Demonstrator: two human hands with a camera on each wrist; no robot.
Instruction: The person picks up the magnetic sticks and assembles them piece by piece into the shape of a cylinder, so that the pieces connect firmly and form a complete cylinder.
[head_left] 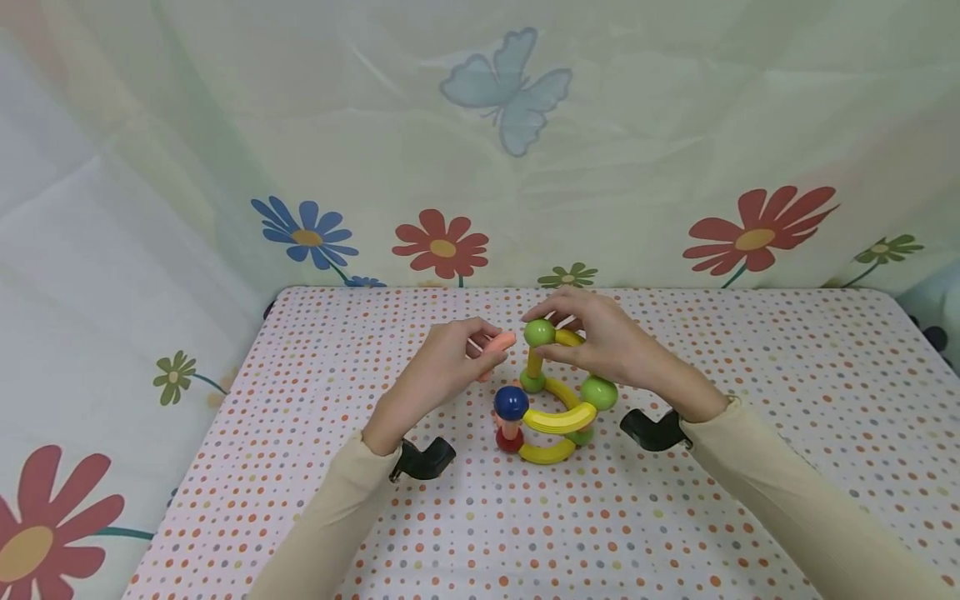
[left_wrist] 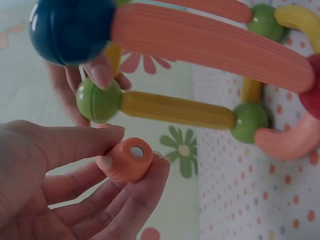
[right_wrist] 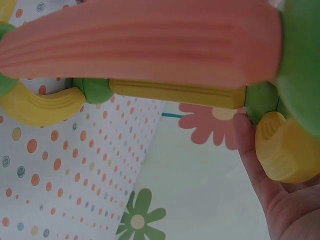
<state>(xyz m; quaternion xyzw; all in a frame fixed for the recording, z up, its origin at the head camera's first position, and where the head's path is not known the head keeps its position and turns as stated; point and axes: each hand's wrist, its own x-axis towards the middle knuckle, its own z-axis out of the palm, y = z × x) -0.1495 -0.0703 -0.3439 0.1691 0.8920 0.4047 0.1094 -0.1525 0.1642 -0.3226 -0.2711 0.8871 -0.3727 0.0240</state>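
My left hand (head_left: pixel 453 358) pinches a salmon-orange magnetic rod (head_left: pixel 498 342) between thumb and fingers; a round metal disc shows at its end in the left wrist view. To the right, my right hand (head_left: pixel 609 337) holds a green ball (head_left: pixel 539 332) at an upper corner of a ball-and-rod frame. The rod's end is close to that ball. A yellow upright rod (left_wrist: pixel 177 109) runs down from the ball to a lower green ball (left_wrist: pixel 251 123). At the frame's near side, a blue ball (head_left: pixel 512 403) sits above a red ball (head_left: pixel 509 439).
The frame stands on a dotted tablecloth (head_left: pixel 300 500). Curved yellow rods (head_left: pixel 560 419) join the blue ball to another green ball (head_left: pixel 599 392). Black wrist mounts (head_left: pixel 427 459) stick out near the frame. A flowered curtain (head_left: pixel 637 150) hangs behind the table.
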